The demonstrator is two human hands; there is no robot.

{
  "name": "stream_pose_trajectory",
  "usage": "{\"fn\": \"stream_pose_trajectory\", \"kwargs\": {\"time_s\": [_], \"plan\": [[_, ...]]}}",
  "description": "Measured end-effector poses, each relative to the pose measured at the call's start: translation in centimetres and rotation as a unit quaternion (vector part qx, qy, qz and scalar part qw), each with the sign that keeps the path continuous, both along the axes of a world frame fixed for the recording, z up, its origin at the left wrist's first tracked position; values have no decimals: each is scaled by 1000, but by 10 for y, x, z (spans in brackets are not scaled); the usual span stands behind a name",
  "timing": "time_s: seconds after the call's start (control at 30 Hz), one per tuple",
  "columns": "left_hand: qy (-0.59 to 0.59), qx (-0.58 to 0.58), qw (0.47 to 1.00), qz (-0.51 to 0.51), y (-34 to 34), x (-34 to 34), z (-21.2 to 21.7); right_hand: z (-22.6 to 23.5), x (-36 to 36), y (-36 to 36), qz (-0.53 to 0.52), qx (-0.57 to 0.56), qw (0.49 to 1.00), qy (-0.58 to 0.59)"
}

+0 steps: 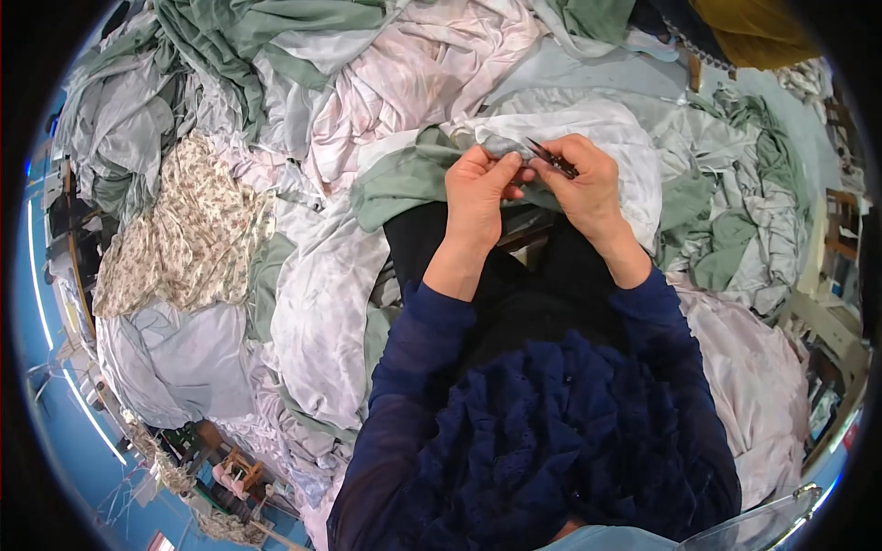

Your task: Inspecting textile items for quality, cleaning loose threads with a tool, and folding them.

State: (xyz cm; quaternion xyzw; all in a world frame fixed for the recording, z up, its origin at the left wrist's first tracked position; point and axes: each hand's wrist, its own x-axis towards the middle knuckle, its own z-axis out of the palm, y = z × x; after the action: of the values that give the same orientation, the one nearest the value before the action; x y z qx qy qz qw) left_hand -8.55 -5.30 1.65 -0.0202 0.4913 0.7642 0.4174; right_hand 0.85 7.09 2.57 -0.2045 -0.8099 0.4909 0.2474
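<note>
Above my lap, both hands are close together over a green and white cloth [400,191]. My left hand [478,191] pinches a bunched greyish edge of it between thumb and fingers. In my right hand [586,184] is a small pair of dark thread snips [555,160], their tips pointing up and left toward the pinched edge. The fingertips of the two hands almost meet, and the exact spot between them is partly hidden. The cloth spreads beyond my hands and over my dark trousers [514,298].
Heaped fabric surrounds me: a pink-white pile [404,92] ahead, a floral beige cloth [188,230] on the left, green and white folds [735,220] and pale pink cloth [749,386] on the right. A small wooden stool [241,470] stands at lower left on the blue floor.
</note>
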Motion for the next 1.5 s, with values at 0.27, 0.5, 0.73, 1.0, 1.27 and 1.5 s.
{"fn": "stream_pose_trajectory", "kwargs": {"time_s": [0.27,0.5,0.73,1.0,1.27,1.5], "plan": [[60,9,998,-5,-1,9,2,18,0,6,21,71,997,-10],[74,-4,997,3,1,15,12,13,0,10,10,98,995,8],[51,-4,998,24,0,18,6,15,4,8,1,-21,999,-44],[582,-247,773,47,1,31,33,33,5,0,35,89,995,-14],[607,-142,782,17,-17,32,20,49,23,-15,79,202,976,-23],[478,-194,857,0,-49,40,9,40,47,-18,104,102,984,-107]]}}
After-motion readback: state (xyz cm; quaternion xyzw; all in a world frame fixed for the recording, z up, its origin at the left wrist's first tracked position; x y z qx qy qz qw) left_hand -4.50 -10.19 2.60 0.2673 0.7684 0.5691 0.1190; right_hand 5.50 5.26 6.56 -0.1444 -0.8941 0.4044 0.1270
